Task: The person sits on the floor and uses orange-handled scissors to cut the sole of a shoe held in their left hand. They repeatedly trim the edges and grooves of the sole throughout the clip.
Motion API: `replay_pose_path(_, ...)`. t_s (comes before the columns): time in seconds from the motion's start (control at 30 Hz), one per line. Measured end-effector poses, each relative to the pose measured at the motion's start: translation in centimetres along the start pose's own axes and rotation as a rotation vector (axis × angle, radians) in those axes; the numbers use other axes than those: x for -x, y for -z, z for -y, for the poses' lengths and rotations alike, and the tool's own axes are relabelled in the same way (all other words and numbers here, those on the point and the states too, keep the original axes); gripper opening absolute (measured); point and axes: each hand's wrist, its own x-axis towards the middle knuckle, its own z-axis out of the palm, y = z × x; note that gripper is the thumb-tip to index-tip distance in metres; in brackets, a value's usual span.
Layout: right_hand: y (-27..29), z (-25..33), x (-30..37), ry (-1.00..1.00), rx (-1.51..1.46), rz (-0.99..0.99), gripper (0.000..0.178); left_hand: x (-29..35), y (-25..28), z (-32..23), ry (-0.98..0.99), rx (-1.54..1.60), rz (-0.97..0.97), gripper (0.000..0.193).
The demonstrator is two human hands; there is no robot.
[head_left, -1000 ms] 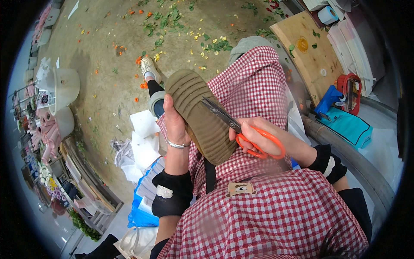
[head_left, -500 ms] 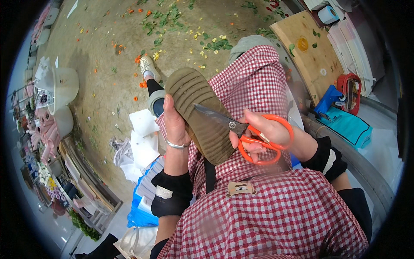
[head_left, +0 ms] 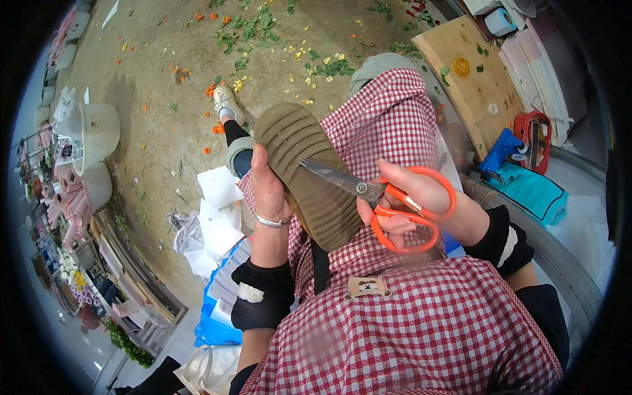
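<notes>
A brown shoe (head_left: 297,141) is turned sole up over my lap, its ridged tread facing me. My left hand (head_left: 266,187) grips its left edge, thumb along the side and the other fingers hidden behind it. In my right hand (head_left: 411,201) is a pair of scissors (head_left: 342,179) with orange handles, fingers through the loops. The blades look closed or nearly so, and their tip lies over the grooves near the middle of the sole. Beneath is my red-and-white checked apron (head_left: 388,309).
Leaves and petals (head_left: 253,29) litter the floor. At the right stand a wooden board (head_left: 471,72), a blue tool (head_left: 501,150), a red-framed item (head_left: 536,141) and a teal bag (head_left: 530,191). White papers (head_left: 220,224) lie left of my legs; white buckets (head_left: 102,131) stand farther left.
My right hand and the scissors have shifted slightly right, the blade tip sliding a little along the sole. The left hand and shoe are almost unmoved.
</notes>
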Motion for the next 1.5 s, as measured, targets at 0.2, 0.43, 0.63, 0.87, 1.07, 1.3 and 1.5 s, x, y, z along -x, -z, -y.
replay_pose_path(0.2, -0.5, -0.5, 0.2, 0.039, 0.047, -0.047, 0.07, 0.1, -0.3, -0.1, 0.0, -0.025, 0.002, 0.067)
replay_pose_path(0.43, -2.1, -0.7, -0.4, 0.099, 0.109, -0.206, 0.068, -0.1, 0.1, -0.1, -0.005, -0.074, 0.004, 0.064)
replay_pose_path(0.63, -2.7, -2.2, -1.3, 0.182, 0.173, -0.285, 0.066, -0.2, 0.3, 0.0, -0.04, -0.15, -0.053, 0.064)
replay_pose_path(0.87, -0.8, -5.1, -2.7, 0.35, -0.075, -0.045, 0.066, 0.1, 0.0, 0.1, -0.016, -0.038, -0.022, 0.064)
replay_pose_path(1.07, -0.2, -6.4, -3.3, 0.364, -0.383, 0.116, 0.07, 0.1, -0.2, 0.2, -0.011, -0.012, 0.006, 0.065)
replay_pose_path(1.3, 0.8, -6.6, -3.1, 0.293, -0.606, 0.248, 0.071, -0.1, -0.3, 0.5, -0.016, -0.017, -0.001, 0.069)
replay_pose_path(1.5, 1.1, -4.5, -2.3, 0.247, -0.175, 0.153, 0.071, 0.0, -0.2, 0.4, -0.005, -0.034, 0.005, 0.072)
